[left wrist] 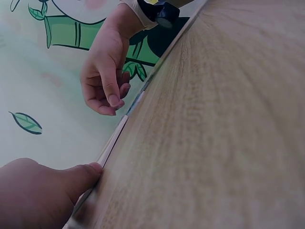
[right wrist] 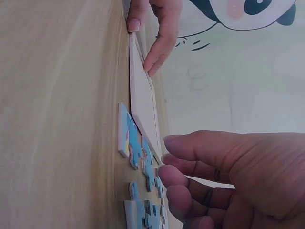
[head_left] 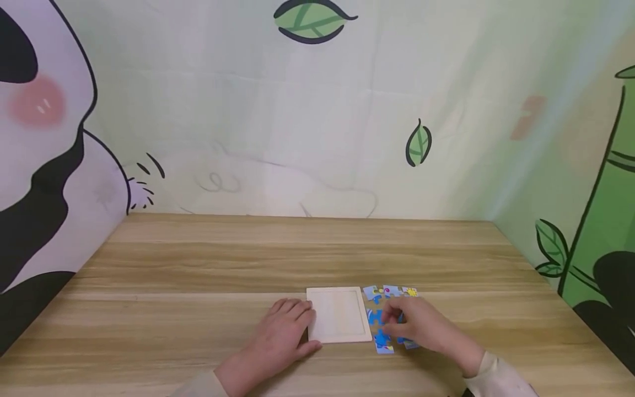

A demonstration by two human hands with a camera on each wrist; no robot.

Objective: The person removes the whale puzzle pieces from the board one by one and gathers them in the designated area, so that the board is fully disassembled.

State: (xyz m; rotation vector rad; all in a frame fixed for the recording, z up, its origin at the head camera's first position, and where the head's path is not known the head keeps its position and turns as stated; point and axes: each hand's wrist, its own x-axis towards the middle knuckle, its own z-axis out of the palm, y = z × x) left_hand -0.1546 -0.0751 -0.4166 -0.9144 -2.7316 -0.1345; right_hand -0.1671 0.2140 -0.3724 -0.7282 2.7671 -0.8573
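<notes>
A square wooden puzzle tray (head_left: 339, 315) with a raised rim lies flat on the table. My left hand (head_left: 280, 336) rests at its left side, fingers extended over the rim and thumb touching near the lower left corner. To the tray's right lie several blue jigsaw puzzle pieces (head_left: 383, 342), printed with bits of yellow and pink. Above them hovers my right hand (head_left: 421, 325), its fingers loosely bent. The right wrist view shows a gap between that hand's thumb (right wrist: 190, 144) and fingers, with nothing seen in it. Some pieces are hidden under this hand.
The wood-grain table (head_left: 198, 253) reaches back to a printed backdrop (head_left: 317, 121) with leaves. A panda picture (head_left: 44, 138) covers the left side, and green bamboo (head_left: 605, 220) is drawn on the right. A dark object (left wrist: 167, 14) sits at my right wrist.
</notes>
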